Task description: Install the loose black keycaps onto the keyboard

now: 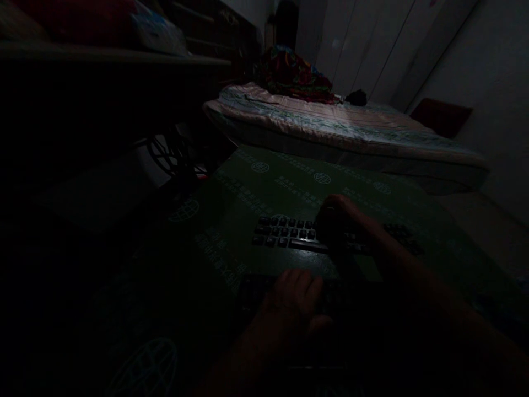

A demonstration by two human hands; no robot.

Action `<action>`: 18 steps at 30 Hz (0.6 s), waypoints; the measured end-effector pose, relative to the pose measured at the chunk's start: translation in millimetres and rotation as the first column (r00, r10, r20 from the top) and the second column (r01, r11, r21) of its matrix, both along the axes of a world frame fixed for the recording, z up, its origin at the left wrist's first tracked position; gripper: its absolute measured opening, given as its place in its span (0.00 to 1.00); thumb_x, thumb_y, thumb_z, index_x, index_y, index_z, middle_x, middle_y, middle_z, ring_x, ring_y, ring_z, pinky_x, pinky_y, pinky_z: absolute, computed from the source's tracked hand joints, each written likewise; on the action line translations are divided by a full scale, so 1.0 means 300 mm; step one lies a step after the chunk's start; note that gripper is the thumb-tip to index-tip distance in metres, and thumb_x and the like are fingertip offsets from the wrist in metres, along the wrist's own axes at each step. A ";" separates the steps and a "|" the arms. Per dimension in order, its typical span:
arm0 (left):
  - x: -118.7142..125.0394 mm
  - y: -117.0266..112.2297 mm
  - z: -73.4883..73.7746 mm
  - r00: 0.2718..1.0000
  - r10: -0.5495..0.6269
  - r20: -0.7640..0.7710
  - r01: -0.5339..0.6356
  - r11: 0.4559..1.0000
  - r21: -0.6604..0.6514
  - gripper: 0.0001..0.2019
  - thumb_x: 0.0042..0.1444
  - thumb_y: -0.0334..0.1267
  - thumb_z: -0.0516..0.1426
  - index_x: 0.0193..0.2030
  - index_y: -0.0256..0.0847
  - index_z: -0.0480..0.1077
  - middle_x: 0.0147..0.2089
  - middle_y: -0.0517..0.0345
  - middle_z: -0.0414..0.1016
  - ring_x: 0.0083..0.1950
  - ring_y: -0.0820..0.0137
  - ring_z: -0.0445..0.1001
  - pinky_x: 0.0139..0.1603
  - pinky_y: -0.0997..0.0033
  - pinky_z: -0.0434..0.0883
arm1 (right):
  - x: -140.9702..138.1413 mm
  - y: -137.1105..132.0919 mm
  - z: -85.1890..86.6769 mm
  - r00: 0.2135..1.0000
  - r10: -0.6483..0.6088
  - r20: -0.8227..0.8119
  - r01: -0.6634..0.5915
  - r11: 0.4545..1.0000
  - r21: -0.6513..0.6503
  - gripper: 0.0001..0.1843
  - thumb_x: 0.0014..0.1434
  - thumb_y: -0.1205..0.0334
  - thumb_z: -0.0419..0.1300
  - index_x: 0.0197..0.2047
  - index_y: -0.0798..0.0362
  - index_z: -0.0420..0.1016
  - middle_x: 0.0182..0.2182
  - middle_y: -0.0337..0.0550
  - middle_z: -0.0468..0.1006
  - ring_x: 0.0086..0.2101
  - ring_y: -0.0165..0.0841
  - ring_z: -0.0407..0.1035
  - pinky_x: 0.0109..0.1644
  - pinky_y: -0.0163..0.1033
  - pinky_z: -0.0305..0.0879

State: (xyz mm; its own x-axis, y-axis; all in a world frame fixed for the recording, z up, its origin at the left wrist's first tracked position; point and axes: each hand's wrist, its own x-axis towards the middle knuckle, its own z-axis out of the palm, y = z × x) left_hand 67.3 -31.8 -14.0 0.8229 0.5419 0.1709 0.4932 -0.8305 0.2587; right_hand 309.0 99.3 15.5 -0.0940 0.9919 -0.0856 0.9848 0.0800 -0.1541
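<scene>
Black keycaps (283,232) lie on the green board in rows laid out like a keyboard, with a long space bar (308,245) in the lowest row. My right hand (336,212) is over the right part of these rows, its fingers curled downward in deep shadow; whatever they hold cannot be made out. Closer to me lies a dark keyboard (251,289), mostly lost in the dark. On it rests my left hand (295,298), fingers laid flat side by side and the thumb apart. More keycaps (403,236) show beyond my right forearm.
The green printed board (231,193) carries white globe marks and lettering. Behind it stands a bed (351,121) with a red patterned blanket (295,74). At left are a shelf or tabletop (124,54) and a dark spoked wheel (163,154). The room is very dim.
</scene>
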 end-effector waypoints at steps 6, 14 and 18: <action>0.005 0.002 0.026 1.000 0.010 0.004 -0.010 1.000 -0.021 0.25 0.50 0.48 0.61 0.51 0.36 0.62 0.47 0.46 0.70 0.48 0.56 0.69 0.46 0.55 0.68 | -0.010 -0.247 0.078 0.704 0.110 -0.702 -0.002 0.988 0.152 0.14 0.54 0.56 0.59 0.40 0.54 0.80 0.44 0.48 0.77 0.46 0.40 0.70 0.49 0.42 0.64; 0.004 0.010 0.024 0.999 -0.001 -0.045 0.001 1.000 -0.008 0.23 0.51 0.42 0.61 0.51 0.36 0.62 0.49 0.46 0.69 0.49 0.57 0.68 0.49 0.56 0.67 | -0.081 -0.571 0.047 0.031 -0.114 -0.993 0.066 0.991 -0.112 0.14 0.48 0.52 0.67 0.37 0.50 0.81 0.36 0.46 0.81 0.36 0.37 0.73 0.44 0.44 0.68; 0.001 0.016 0.008 0.999 -0.024 -0.033 0.025 0.999 0.026 0.23 0.53 0.42 0.60 0.53 0.36 0.61 0.50 0.47 0.69 0.50 0.57 0.67 0.49 0.56 0.67 | -0.106 -0.614 0.028 -0.121 -0.187 -0.975 0.113 0.973 -0.201 0.12 0.46 0.52 0.68 0.31 0.51 0.80 0.29 0.44 0.80 0.30 0.35 0.73 0.38 0.41 0.68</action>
